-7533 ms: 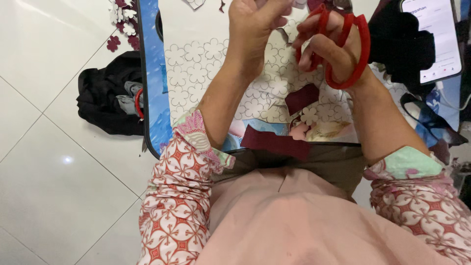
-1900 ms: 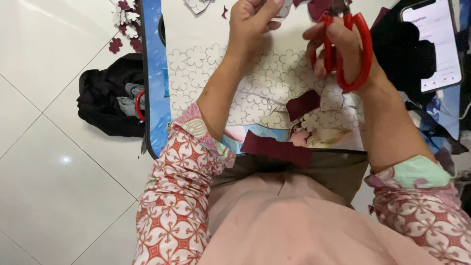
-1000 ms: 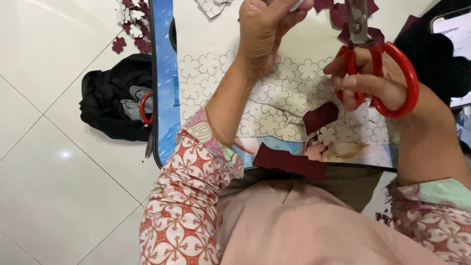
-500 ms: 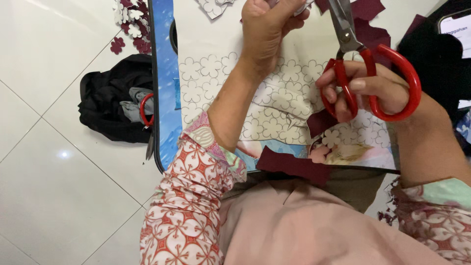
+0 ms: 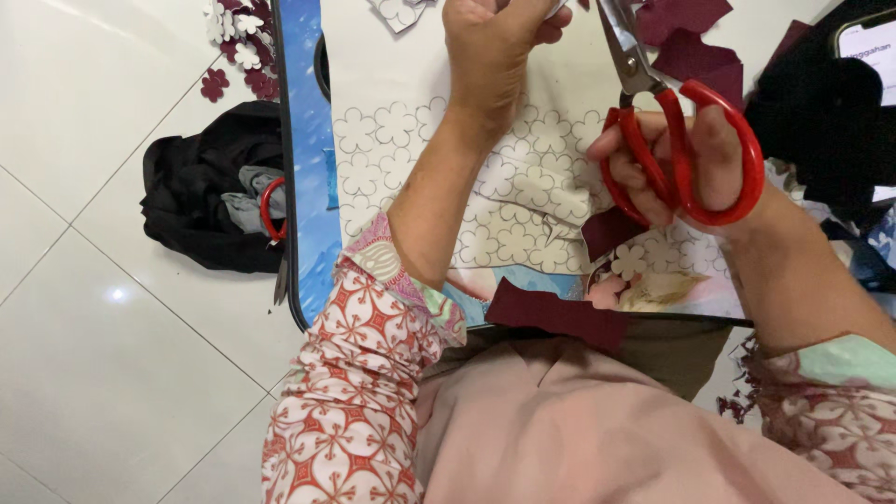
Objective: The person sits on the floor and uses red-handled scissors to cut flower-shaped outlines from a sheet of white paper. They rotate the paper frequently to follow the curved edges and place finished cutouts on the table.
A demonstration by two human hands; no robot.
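Observation:
My right hand grips red-handled scissors, fingers through the loops, blades pointing up toward the top edge. My left hand is closed around a small pale piece at the top of the view; most of that piece is hidden by the fingers. Under both hands lies a white sheet printed with flower outlines, spread on a small table with a blue edge. Dark red scraps lie on the sheet near my lap and more dark red pieces sit by the blades.
On the white tiled floor at left lie a black cloth bundle with a second pair of red-handled scissors and several cut-out flowers, white and dark red. A phone rests on black fabric at right.
The view has shifted so the hands sit lower and nearer. My right hand turned the scissors so the blades point up beside my left hand, which stays closed on its piece.

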